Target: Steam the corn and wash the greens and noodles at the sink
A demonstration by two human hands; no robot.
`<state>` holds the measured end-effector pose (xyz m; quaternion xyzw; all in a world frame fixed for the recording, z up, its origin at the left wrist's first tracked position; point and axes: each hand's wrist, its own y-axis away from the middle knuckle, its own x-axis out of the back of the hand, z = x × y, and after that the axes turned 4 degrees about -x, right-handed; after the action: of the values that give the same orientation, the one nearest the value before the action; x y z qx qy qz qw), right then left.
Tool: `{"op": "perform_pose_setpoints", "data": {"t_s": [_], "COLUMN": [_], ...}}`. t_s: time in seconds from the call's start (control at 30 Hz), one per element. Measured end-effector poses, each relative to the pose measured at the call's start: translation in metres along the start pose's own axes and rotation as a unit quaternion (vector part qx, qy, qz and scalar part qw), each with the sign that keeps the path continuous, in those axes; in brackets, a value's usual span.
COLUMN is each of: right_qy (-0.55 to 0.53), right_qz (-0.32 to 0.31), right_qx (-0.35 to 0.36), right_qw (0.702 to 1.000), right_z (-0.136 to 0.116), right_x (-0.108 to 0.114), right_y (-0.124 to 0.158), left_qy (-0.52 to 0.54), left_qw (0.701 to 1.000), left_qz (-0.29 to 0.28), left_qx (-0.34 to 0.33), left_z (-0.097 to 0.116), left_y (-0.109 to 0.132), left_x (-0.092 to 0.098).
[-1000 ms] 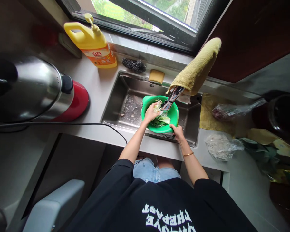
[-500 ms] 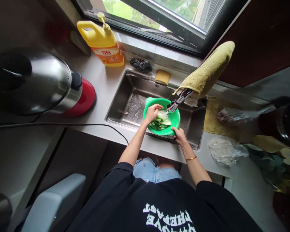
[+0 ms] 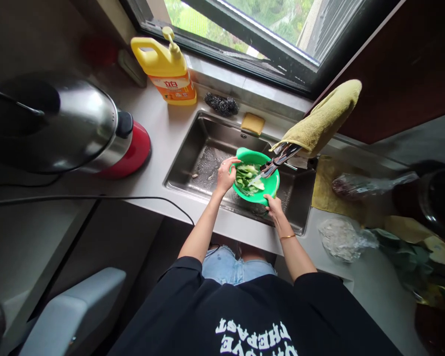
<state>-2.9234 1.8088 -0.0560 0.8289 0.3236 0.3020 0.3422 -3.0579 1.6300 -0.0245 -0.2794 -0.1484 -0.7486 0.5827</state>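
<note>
A green plastic basin [image 3: 271, 188] is held over the sink, tilted slightly, with cut leafy greens [image 3: 245, 174] and pale stalks inside. My left hand [image 3: 227, 174] is closed at the basin's left rim, its fingertips bent over the edge. On the near right side, my right hand [image 3: 273, 204] grips the rim with the thumb on top; the other fingers are mostly hidden below. The chrome faucet [image 3: 278, 162] reaches over the basin, and a stream of water seems to fall from it onto the greens.
Around the basin is the steel sink [image 3: 185, 163]. A yellow cloth [image 3: 324, 116] covers the faucet's upper part. Behind the sink lie a steel scourer [image 3: 221, 104] and sponge [image 3: 252, 123]; a yellow detergent jug [image 3: 170, 74] stands left. A plastic-wrapped bundle [image 3: 340, 239] sits right.
My left hand has moved from above the greens to the basin's left rim. The basin has shifted slightly right and up relative to my body. My right hand keeps its grip.
</note>
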Motion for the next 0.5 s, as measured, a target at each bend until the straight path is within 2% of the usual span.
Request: {"op": "perform_pose_setpoints", "data": {"t_s": [0.1,0.2,0.27,0.33,0.43,0.5], "right_qy": [0.013,0.000,-0.019,-0.028,-0.027,-0.026], "right_qz": [0.005,-0.027,-0.047,-0.063,-0.081,-0.080], "right_qx": [-0.004,0.009,-0.006,-0.039,-0.064,-0.066], "right_qw": [1.000,1.000,0.999,0.997,0.994,0.994], "right_z": [0.003,0.005,0.007,0.010,0.015,0.019], "right_x": [0.012,0.022,0.028,0.036,0.047,0.052], "right_y": [0.002,-0.001,-0.007,-0.013,-0.022,-0.027], "left_qy": [-0.016,0.113,0.240,0.330,0.395,0.415], "left_qw": [0.993,0.969,0.945,0.925,0.905,0.899], "left_qz": [0.035,-0.013,-0.054,-0.073,-0.083,-0.066], "left_qx": [0.108,0.219,0.216,0.175,0.134,0.121], "left_z": [-0.019,-0.034,-0.033,-0.022,0.003,0.016], "left_y": [0.005,0.005,0.003,0.001,-0.001,-0.001], "left_x": [-0.004,-0.018,-0.031,-0.045,-0.064,-0.072]}}
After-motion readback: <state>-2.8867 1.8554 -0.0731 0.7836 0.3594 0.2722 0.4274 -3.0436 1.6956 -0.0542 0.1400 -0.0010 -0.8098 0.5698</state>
